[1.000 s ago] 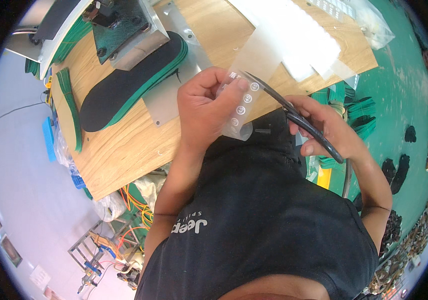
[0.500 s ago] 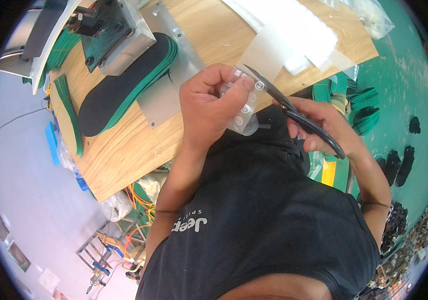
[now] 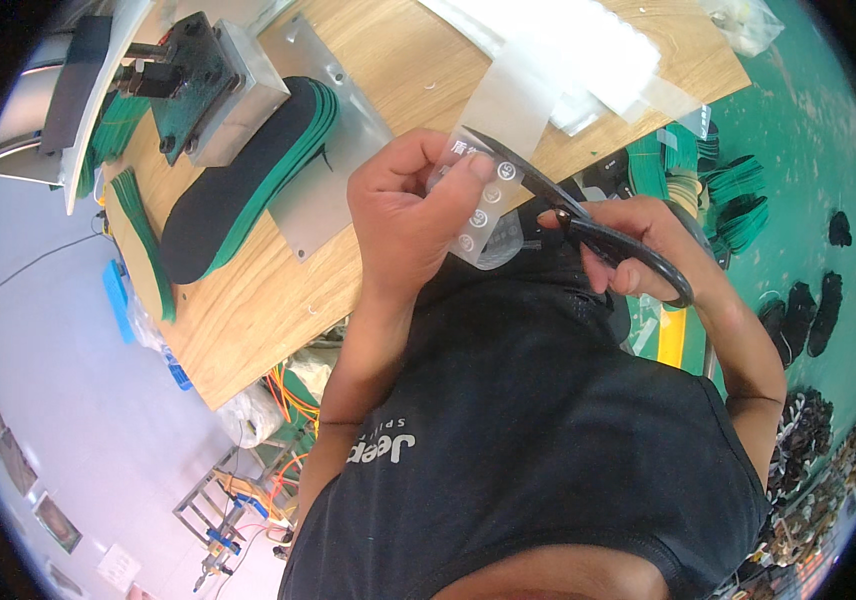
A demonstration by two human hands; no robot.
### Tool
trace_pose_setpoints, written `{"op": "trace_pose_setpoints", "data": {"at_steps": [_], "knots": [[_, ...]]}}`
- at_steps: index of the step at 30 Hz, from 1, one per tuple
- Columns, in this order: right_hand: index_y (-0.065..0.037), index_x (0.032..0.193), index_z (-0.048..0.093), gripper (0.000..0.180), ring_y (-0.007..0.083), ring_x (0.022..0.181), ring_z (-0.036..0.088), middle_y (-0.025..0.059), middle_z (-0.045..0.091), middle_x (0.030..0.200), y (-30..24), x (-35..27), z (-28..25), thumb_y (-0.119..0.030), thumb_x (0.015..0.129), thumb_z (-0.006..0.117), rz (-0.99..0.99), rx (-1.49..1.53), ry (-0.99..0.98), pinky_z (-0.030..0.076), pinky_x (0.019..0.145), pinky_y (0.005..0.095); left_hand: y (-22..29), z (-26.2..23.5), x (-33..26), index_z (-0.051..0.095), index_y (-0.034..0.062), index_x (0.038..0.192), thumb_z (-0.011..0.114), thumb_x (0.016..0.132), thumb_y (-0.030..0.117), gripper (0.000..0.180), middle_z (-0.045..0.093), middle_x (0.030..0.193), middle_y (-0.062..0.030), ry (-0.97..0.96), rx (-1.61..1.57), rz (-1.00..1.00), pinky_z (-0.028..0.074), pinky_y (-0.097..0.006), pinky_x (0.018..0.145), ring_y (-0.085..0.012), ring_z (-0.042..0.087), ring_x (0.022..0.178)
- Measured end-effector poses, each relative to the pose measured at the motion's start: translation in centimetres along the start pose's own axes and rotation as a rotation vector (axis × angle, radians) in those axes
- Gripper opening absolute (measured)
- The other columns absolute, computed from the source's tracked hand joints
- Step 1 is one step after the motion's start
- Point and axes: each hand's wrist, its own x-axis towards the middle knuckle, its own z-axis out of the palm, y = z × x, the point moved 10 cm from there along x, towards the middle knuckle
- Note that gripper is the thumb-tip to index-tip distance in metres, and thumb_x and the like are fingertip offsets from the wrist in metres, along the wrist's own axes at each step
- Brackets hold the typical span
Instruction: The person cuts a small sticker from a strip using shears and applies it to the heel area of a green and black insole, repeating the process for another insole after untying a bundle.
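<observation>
**Clear label strip under scissors**

Left hand point(image 3: 403, 215): pinches clear label strip point(image 3: 483, 200), held above counter point(image 3: 248, 300) edge. Right hand point(image 3: 648, 250): fingers through black scissors point(image 3: 588, 225), blades touching strip. Beyond: stacked black-and-green insoles point(image 3: 243, 180), grey metal press point(image 3: 203, 85).

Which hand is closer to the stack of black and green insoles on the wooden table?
Left. The left hand, pinching a clear sticker strip, is just right of the insole stack. The right hand, gripping scissors, is farther right, past the table edge.
</observation>
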Motion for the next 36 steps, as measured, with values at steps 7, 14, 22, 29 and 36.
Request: {"op": "trace_pose_setpoints", "data": {"at_steps": [7, 14, 22, 29, 36], "knots": [[0.0, 0.125, 0.053, 0.097, 0.0027, 0.057, 0.048, -0.0035, 0.054, 0.066, 0.4, -0.2, -0.1, -0.067, 0.058, 0.076, 0.061, 0.109, 0.142, 0.035, 0.052, 0.0169, -0.8, 0.4, -0.1, 0.065, -0.001, 0.079, 0.07, 0.078, 0.005, 0.008, 0.059, 0.066, 0.0036, -0.027, 0.083, -0.064, 0.035, -0.015, 0.05, 0.0001, 0.048, 0.057], [0.002, 0.118, 0.056, 0.078, 0.0038, 0.053, 0.045, -0.0036, 0.05, 0.059, 0.0, -2.0, -0.6, -0.059, 0.071, 0.07, 0.019, -0.084, 0.186, 0.035, 0.052, 0.0186, -0.7, 0.7, -0.5, 0.064, -0.0007, 0.077, 0.07, 0.077, 0.005, 0.008, 0.057, 0.063, 0.004, -0.109, 0.239, -0.085, 0.035, -0.016, 0.05, -0.0005, 0.048, 0.056], [-0.003, 0.111, 0.061, 0.044, 0.0071, 0.057, 0.049, -0.0009, 0.051, 0.063, -6.9, -5.0, -7.0, -0.037, 0.084, 0.065, -0.303, -0.499, 0.741, 0.039, 0.055, 0.0215, 2.1, 2.3, -0.3, 0.063, 0.0041, 0.079, 0.065, 0.079, 0.012, 0.008, 0.059, 0.11, -0.0136, -0.2, 0.745, 0.537, 0.045, -0.036, 0.078, -0.0283, 0.057, 0.097], [-0.008, 0.117, 0.058, 0.043, 0.0138, 0.064, 0.054, 0.0076, 0.062, 0.073, -10.8, 5.6, -12.6, -0.028, 0.081, 0.069, -0.046, -1.17, 0.723, 0.044, 0.06, 0.027, 1.1, 9.4, -6.3, 0.063, 0.0064, 0.081, 0.066, 0.081, 0.012, 0.006, 0.062, 0.091, -0.0072, -0.776, 0.587, 0.421, 0.048, -0.031, 0.067, -0.0217, 0.059, 0.081], [-0.005, 0.114, 0.058, 0.042, 0.0305, 0.098, 0.056, 0.0165, 0.061, 0.098, -13.4, 5.3, -2.0, -0.024, 0.078, 0.072, -0.649, -0.953, 0.372, 0.043, 0.084, 0.0382, 4.0, -2.9, -3.7, 0.07, 0.0033, 0.085, 0.067, 0.08, 0.008, 0.008, 0.062, 0.07, -0.0075, -0.052, 0.376, 0.264, 0.045, -0.027, 0.058, -0.0181, 0.059, 0.064]]}}
